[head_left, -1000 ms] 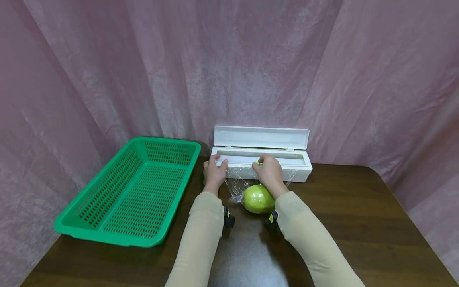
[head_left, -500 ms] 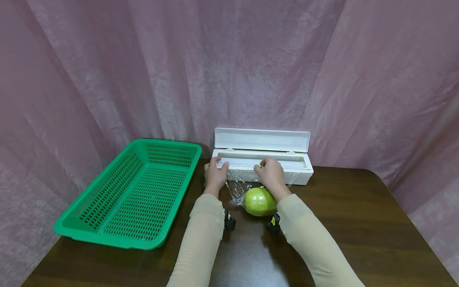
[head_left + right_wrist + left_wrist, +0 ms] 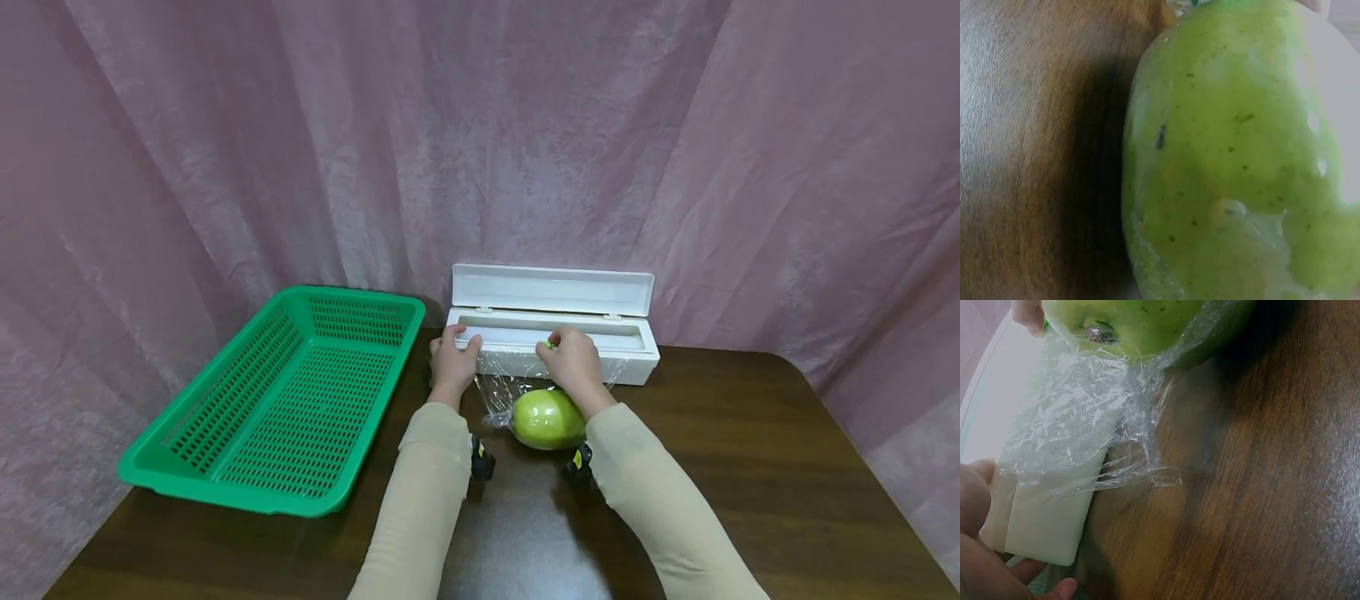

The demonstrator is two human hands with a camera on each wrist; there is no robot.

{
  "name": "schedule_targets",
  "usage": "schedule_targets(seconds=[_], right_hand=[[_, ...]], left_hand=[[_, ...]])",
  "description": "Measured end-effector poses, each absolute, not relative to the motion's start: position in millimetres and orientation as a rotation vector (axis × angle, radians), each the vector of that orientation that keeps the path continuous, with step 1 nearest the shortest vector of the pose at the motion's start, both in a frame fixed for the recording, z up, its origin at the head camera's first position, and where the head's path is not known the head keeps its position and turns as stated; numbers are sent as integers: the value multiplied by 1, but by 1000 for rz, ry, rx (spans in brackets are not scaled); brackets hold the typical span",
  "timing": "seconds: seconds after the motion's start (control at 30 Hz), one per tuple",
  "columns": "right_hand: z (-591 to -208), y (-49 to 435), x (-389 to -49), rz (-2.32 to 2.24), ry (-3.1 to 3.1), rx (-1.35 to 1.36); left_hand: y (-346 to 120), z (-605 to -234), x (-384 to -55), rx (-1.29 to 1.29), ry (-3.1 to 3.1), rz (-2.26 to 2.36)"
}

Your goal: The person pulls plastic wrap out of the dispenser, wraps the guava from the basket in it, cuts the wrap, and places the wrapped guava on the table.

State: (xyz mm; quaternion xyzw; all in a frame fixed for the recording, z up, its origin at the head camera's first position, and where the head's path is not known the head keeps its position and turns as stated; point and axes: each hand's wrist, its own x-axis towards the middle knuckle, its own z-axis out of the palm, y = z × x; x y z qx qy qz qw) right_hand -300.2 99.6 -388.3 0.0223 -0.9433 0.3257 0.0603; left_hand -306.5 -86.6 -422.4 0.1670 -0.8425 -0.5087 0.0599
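Note:
A white cling film box (image 3: pixel 626 367) stands with its lid (image 3: pixel 553 290) raised. My left hand (image 3: pixel 452 364) grips its left end, the thumb at the front edge and fingers around the end in the left wrist view. With thumb and fingers, my right hand (image 3: pixel 572 364) pinches a small green slide cutter (image 3: pixel 550 344) on the box's front rim. Clear cling film (image 3: pixel 1079 412) stretches from the box down to a green oval fruit (image 3: pixel 546 419) and covers it, bunched up at the fruit's left end. The speckled fruit lies under my right wrist and fills much of the right wrist view.
A green perforated plastic basket (image 3: pixel 386 392) stands on the left of the dark wooden table (image 3: pixel 750 467). A pink curtain (image 3: pixel 555 133) hangs right behind the box. The table's rounded corner (image 3: pixel 783 367) lies at the back right.

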Motion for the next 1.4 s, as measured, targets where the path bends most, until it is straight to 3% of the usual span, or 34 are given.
schedule_targets(seconds=[1.4], right_hand=[[-383,105,-303,997,-2882,85]], left_hand=[[-86,-419,-306,488,-2540,-1553]])
